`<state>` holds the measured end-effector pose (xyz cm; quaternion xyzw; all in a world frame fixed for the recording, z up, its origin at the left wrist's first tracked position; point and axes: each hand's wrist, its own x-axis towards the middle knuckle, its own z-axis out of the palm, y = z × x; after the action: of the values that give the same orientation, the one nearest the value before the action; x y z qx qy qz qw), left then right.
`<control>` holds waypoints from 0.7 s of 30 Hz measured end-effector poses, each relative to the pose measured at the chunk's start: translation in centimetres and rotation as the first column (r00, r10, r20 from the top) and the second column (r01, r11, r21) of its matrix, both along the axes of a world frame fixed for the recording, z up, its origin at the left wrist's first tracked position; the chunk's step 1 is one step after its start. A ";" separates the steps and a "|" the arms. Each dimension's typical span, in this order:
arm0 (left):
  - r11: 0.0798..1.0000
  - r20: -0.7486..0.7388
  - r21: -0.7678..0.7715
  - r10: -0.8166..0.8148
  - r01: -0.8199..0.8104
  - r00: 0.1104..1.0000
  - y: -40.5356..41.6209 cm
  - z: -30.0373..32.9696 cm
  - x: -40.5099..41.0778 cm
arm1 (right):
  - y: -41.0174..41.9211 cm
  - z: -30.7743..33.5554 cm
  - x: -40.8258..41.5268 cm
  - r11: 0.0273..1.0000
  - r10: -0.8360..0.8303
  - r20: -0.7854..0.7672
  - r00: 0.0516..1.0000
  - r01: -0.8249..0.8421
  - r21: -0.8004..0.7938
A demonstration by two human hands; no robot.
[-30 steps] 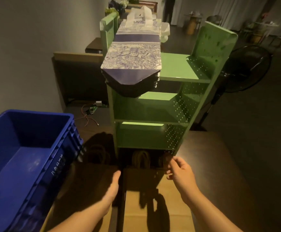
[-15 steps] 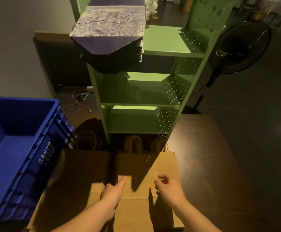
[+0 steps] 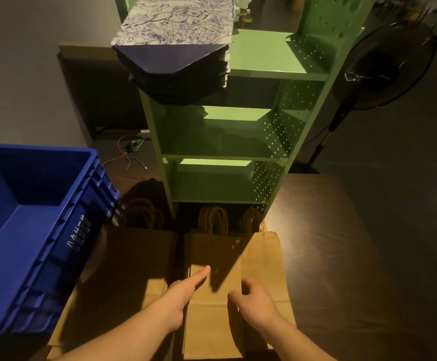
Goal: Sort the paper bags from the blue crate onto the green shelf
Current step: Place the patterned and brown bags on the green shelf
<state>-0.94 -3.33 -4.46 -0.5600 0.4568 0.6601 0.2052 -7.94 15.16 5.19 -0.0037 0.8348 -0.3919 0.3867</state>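
— Where do we have our hands?

— Both are over the right stack of brown bags [image 3: 212,256], which lies flat on the dark floor [image 3: 342,256] near us. Our left hand [image 3: 183,290] reaches forward with its fingers straight, the tips on the top bag. Our right hand [image 3: 254,298] hangs just right of it with fingers loosely curled; it grips nothing that we can see.

— And the other bags?

— A second stack of brown bags [image 3: 129,269] lies just to the left, its near edge beside our left forearm. Both stacks point their rope handles [image 3: 213,217] away from us, toward the foot of the green shelf [image 3: 277,157]; the handles of the right stack reach into the shadow under the lowest board.

— What is on the shelf itself?

— On the top board sits a pile of patterned bags [image 3: 175,29], white with blue drawing and a dark blue fold, and it overhangs the near left corner. The two middle boards below show only green.

— The crate?

— The blue crate [image 3: 56,230] stands on the left, touching or nearly touching the left brown stack. We see its bare blue bottom and white writing on its side.

— Anything further off?

— A black fan [image 3: 384,63] stands right of the shelf, and a red wire [image 3: 126,160] lies on the floor to its left.
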 end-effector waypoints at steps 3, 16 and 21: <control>0.999 -0.037 0.003 -0.032 0.032 0.999 0.4 3.3 -0.1 | -0.2 0.1 0.1 1.000 0.005 0.012 1.000 -0.005 0.010; 0.932 -0.214 -0.328 -0.235 0.157 0.948 2.0 10.0 0.9 | 0.0 0.8 0.1 0.997 -0.019 -0.004 1.000 0.019 0.072; 0.944 -0.245 -0.285 -0.237 0.164 0.940 0.1 10.9 2.1 | -0.6 1.1 0.1 0.996 -0.085 0.049 0.995 0.086 -0.022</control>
<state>1.15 -3.26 6.46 -0.4346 0.6187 0.6412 0.1311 -7.80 14.58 6.27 0.0369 0.8199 -0.4181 0.3894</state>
